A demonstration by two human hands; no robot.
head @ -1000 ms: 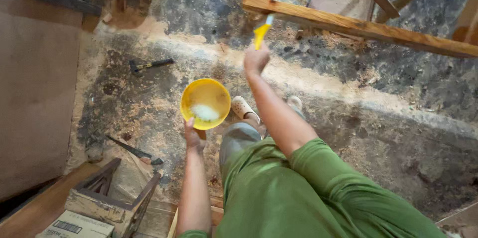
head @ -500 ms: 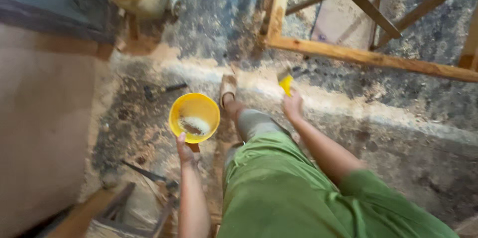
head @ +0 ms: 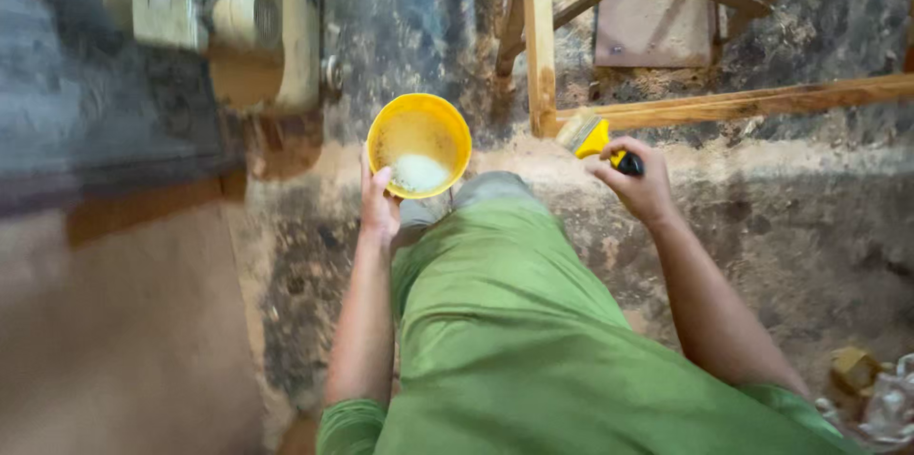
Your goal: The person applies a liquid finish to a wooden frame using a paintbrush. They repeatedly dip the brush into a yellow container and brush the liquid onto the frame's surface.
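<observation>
Machinery [head: 233, 27] at upper left, blurred, kind not to be made out. Left hand [head: 379, 203] closed on near rim of yellow bowl [head: 419, 145], thumb over edge, bowl held level above green-clad knee [head: 495, 255]. White paste [head: 419, 172] pooled in bottom of bowl, enough left for more coats; depth not to be judged. Upright post of wooden frame [head: 539, 36] just right of bowl, horizontal rail running off to right edge. Right hand [head: 636, 184] in closed grip on dark handle of yellow brush [head: 592, 137], bristles near joint of post and rail; contact with wood not to be told. No wet sheen readable on timber, so coated and bare stretches not to be separated; work judged mid-course, brush close to wood and bowl part full. Feet hidden under knee; frame cut off at top; small clutter [head: 871, 393] at lower right indistinct on sawdust-strewn floor [head: 781, 217].
</observation>
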